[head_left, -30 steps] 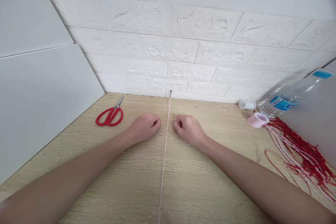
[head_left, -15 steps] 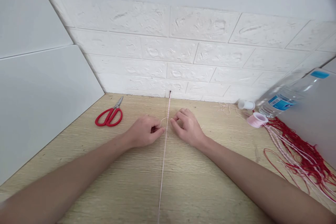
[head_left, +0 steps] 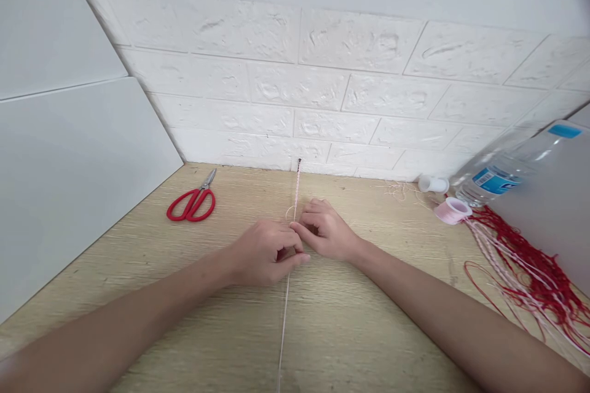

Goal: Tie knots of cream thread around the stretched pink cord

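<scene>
A thin pale pink cord point(head_left: 284, 325) runs from a small dark fixing at the wall's foot toward me, and its far stretch is a thicker braided part point(head_left: 297, 187). My left hand point(head_left: 267, 253) reaches across the cord, thumb and forefinger curled close together; whatever lies between them is too fine to make out. Just beyond it, my right hand point(head_left: 328, 230) is closed beside the cord, its thumb and forefinger pinched at a loose thread point(head_left: 289, 213) that arcs in a small loop. The fingertips of both hands almost meet and hide part of the cord.
Red-handled scissors point(head_left: 191, 204) lie on the wooden table point(head_left: 138, 282) to the left. At the right are a white spool point(head_left: 433, 184), a pink thread spool point(head_left: 453, 210), a water bottle point(head_left: 493, 181) and a heap of red cords point(head_left: 539, 276). A white brick-patterned wall point(head_left: 318, 86) stands behind.
My left hand has come nearer to me and rightward, now over the cord. My right hand has shifted slightly nearer and left, to the thread loop, which has become smaller.
</scene>
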`<action>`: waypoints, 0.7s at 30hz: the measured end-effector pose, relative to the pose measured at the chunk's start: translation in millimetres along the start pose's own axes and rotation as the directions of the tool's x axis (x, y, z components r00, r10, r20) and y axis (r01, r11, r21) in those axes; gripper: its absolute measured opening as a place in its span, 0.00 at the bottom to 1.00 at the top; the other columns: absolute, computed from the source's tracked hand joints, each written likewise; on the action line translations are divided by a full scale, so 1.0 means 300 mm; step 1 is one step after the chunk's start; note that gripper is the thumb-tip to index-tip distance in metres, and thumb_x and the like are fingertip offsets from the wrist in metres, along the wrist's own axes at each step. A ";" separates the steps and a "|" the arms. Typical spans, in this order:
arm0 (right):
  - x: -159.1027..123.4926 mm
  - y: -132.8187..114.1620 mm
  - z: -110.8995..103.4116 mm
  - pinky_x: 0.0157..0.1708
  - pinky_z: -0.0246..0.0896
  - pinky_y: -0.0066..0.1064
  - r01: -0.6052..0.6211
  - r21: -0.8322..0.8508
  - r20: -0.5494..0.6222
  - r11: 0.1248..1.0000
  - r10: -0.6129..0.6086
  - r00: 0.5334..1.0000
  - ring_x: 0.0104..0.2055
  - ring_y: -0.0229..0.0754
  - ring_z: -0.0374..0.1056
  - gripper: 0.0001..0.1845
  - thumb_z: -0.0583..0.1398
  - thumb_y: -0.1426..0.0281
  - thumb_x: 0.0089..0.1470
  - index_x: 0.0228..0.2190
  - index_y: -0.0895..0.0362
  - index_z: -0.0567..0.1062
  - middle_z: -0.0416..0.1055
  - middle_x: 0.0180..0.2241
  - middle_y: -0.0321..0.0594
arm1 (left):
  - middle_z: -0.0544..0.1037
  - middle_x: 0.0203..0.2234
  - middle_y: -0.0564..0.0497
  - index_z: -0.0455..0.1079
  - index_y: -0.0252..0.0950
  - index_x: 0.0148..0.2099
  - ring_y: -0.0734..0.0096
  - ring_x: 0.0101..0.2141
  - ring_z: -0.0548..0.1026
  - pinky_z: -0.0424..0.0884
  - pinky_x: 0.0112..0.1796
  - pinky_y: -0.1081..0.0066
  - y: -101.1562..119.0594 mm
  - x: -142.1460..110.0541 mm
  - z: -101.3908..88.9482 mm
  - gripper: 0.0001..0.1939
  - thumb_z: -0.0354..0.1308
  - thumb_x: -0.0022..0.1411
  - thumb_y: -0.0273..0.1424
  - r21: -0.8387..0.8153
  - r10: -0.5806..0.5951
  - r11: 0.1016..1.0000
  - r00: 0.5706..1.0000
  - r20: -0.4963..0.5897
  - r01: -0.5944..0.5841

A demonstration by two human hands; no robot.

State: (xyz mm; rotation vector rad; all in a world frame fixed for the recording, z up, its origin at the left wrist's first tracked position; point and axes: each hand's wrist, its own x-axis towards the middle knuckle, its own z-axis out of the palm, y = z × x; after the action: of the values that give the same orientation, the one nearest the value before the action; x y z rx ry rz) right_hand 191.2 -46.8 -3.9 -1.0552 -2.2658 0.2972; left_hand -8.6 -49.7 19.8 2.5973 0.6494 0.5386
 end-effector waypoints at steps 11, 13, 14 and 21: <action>-0.003 -0.001 -0.003 0.37 0.53 0.33 -0.006 0.025 -0.038 1.000 0.007 0.999 0.30 0.38 0.58 0.16 0.55 0.70 0.60 0.21 0.56 0.60 0.63 0.22 0.35 | 0.72 0.40 0.51 0.68 0.41 0.50 0.75 0.28 0.69 0.64 0.29 0.73 -0.105 0.019 -0.024 0.16 0.50 0.60 0.24 0.217 -0.182 0.951 0.966 -0.182 0.220; -0.005 0.001 -0.002 0.36 0.53 0.33 0.007 0.029 -0.035 1.000 -0.006 0.999 0.29 0.38 0.58 0.16 0.55 0.70 0.60 0.21 0.56 0.60 0.63 0.22 0.35 | 0.72 0.39 0.52 0.69 0.41 0.48 0.75 0.29 0.70 0.64 0.29 0.74 -0.117 0.021 -0.017 0.13 0.50 0.63 0.25 0.233 -0.143 0.956 0.978 -0.154 0.176; -0.006 0.002 -0.001 0.36 0.53 0.33 0.011 0.029 -0.034 1.000 -0.010 0.999 0.29 0.38 0.58 0.15 0.55 0.70 0.60 0.22 0.56 0.60 0.63 0.22 0.35 | 0.73 0.39 0.52 0.70 0.40 0.46 0.75 0.30 0.70 0.64 0.29 0.74 -0.122 0.021 -0.014 0.11 0.50 0.64 0.26 0.233 -0.121 0.960 0.981 -0.150 0.154; -0.006 -0.004 -0.002 0.36 0.52 0.33 -0.023 0.026 -0.076 0.999 0.025 0.997 0.29 0.38 0.60 0.15 0.57 0.65 0.61 0.24 0.56 0.63 0.66 0.22 0.34 | 0.76 0.31 0.54 0.73 0.39 0.43 0.75 0.31 0.71 0.65 0.31 0.75 -0.135 0.021 -0.008 0.08 0.52 0.66 0.29 0.151 -0.063 0.984 0.975 -0.214 0.096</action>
State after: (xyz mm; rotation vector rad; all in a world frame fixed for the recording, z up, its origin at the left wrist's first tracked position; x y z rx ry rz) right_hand 191.6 -49.0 -3.7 -1.0637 -2.1777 0.2901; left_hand -18.9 -13.0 4.5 2.6708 0.8954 0.7691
